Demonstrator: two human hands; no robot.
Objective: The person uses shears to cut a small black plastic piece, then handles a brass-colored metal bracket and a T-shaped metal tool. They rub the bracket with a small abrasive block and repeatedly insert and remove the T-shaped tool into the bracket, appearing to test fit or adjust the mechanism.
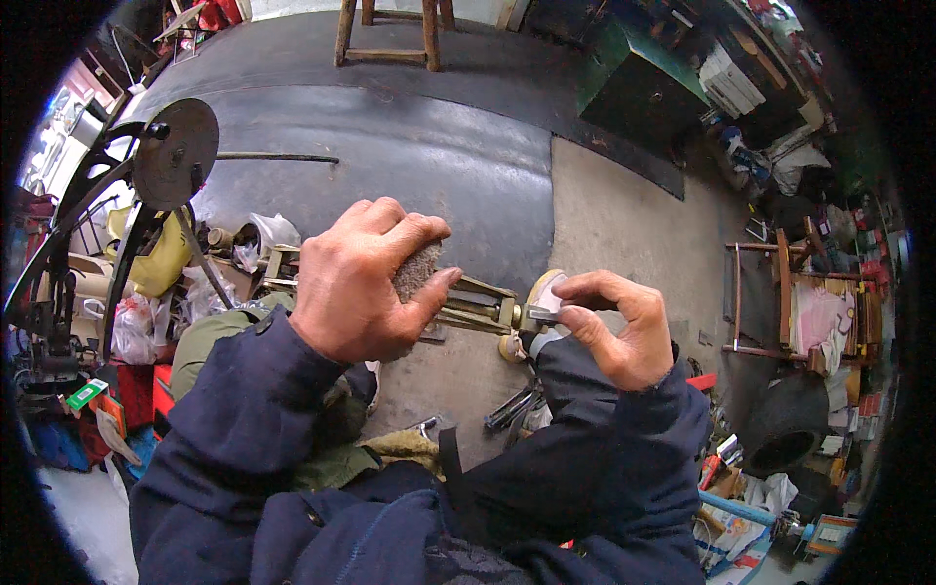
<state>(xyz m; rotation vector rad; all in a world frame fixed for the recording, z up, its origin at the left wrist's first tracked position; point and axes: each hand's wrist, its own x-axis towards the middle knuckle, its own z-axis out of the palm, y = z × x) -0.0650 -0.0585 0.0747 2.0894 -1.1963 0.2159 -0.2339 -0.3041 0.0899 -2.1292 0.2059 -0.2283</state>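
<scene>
My left hand [356, 278] is closed round a rough, fuzzy grey-brown piece [419, 271], whose exact kind I cannot tell. Beside it, a brass-coloured metal frame tool [478, 304] with two long arms and a rod between them runs out from under my left hand toward the right. At its right end sits a flat silver metal tab [542, 314]. My right hand [619, 327] pinches that tab between thumb and forefinger. Part of the frame tool lies hidden behind my left hand. The tool is held above my lap.
A machine with a round handwheel [175, 154] stands at the left, near a yellow container [161, 255] and plastic bags. A wooden stool [388, 51] stands far ahead, with a green box [639, 86] at the far right. Another wooden stool [785, 297] stands right; tools [517, 405] lie below my hands.
</scene>
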